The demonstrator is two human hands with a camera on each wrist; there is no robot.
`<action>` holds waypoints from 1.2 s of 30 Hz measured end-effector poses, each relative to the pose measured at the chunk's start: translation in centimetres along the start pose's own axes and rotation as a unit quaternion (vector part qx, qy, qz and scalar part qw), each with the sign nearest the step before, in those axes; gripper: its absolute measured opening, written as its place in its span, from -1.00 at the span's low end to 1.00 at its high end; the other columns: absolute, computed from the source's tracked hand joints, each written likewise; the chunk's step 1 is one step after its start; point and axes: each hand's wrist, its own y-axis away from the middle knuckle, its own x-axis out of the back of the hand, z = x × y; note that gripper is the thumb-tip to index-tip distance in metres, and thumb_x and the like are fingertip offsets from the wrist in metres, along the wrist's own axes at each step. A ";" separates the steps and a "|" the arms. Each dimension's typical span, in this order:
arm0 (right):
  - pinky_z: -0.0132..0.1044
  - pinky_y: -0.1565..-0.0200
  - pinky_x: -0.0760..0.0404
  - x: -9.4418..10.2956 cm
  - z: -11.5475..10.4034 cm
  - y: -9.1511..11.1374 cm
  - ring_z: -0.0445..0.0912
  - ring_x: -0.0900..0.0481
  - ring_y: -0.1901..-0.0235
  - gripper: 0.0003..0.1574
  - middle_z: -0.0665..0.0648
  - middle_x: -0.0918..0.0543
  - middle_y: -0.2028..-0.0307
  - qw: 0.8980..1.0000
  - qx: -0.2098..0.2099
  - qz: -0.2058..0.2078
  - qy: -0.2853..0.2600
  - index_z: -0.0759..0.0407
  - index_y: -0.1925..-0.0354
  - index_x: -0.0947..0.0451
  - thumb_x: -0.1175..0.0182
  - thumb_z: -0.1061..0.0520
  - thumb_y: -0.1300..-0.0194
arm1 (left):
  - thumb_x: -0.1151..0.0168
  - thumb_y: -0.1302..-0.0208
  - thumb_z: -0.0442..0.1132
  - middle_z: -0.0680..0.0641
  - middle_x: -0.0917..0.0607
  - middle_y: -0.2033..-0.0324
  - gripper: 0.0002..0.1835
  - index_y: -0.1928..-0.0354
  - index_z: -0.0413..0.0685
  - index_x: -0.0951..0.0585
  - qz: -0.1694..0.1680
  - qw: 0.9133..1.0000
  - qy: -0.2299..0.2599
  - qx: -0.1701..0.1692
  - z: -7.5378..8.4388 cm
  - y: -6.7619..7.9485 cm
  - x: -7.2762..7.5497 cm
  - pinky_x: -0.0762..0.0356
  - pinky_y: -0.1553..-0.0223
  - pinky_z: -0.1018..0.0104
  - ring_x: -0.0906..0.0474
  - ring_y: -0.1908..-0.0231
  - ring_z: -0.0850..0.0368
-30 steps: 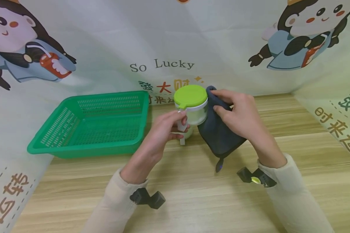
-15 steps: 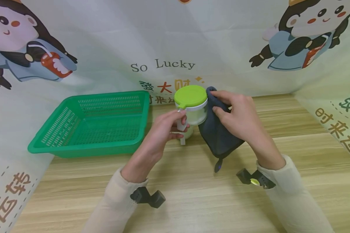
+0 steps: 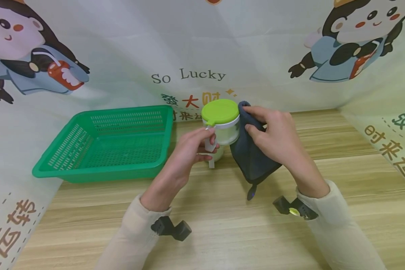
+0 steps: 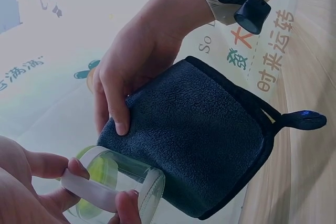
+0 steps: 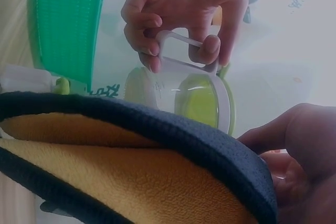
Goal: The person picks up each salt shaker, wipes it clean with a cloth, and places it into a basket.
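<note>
My left hand holds a clear seasoning jar by its white handle, off the table. The jar has a bright green lid and appears upright. My right hand pinches a folded dark blue cloth at its top and holds it against the jar's right side. A hanging loop dangles from one corner of the cloth. In the right wrist view the fold shows a mustard-yellow inner side. Behind the left fingers, a second jar with a white handle is partly hidden.
A green plastic basket stands on the wooden table to the left of the hands. A printed sheet rises behind it and along both sides.
The right hand and the cloth have shifted very slightly to the left. My left hand keeps its hold on the jar's handle and stays nearly still.
</note>
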 end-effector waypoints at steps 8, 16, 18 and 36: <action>0.12 -0.09 -0.61 -0.1 0.0 0.0 0.20 -0.74 -0.07 -0.45 0.26 -0.75 -0.10 1.000 0.002 -0.001 0.000 0.15 -0.32 -0.57 -0.24 0.24 -0.38 | -0.02 -0.59 -0.01 -0.02 -0.62 0.31 -0.66 0.37 -0.01 -0.48 0.001 1.000 0.000 0.003 0.0 0.0 -0.2 -0.57 0.12 0.21 -0.55 0.24 0.08; 0.11 -0.09 -0.64 -0.2 0.0 -0.1 0.20 -0.74 -0.07 -0.46 0.26 -0.74 -0.11 1.000 0.005 -0.001 0.003 0.17 -0.31 -0.57 -0.24 0.24 -0.38 | -0.02 -0.59 0.00 -0.01 -0.62 0.33 -0.66 0.38 0.00 -0.48 0.002 1.000 0.001 0.005 -0.1 -0.1 -0.2 -0.57 0.09 0.17 -0.54 0.25 0.08; 0.12 -0.09 -0.63 -0.2 0.1 -0.1 0.20 -0.74 -0.07 -0.46 0.26 -0.74 -0.11 1.000 0.004 -0.002 0.004 0.17 -0.31 -0.57 -0.24 0.24 -0.38 | -0.02 -0.59 0.01 -0.01 -0.62 0.33 -0.65 0.38 0.00 -0.48 0.001 1.000 -0.002 0.005 -0.1 -0.1 -0.2 -0.57 0.11 0.19 -0.54 0.26 0.08; 0.11 -0.05 -0.65 -0.1 0.3 -0.1 0.17 -0.75 -0.06 -0.46 0.24 -0.72 -0.15 1.000 -0.002 -0.010 0.006 0.16 -0.32 -0.56 -0.24 0.22 -0.40 | -0.03 -0.58 -0.01 -0.02 -0.62 0.35 -0.66 0.39 0.00 -0.49 0.003 1.000 0.000 0.011 -0.5 -0.5 -0.4 -0.56 0.16 0.24 -0.55 0.29 0.10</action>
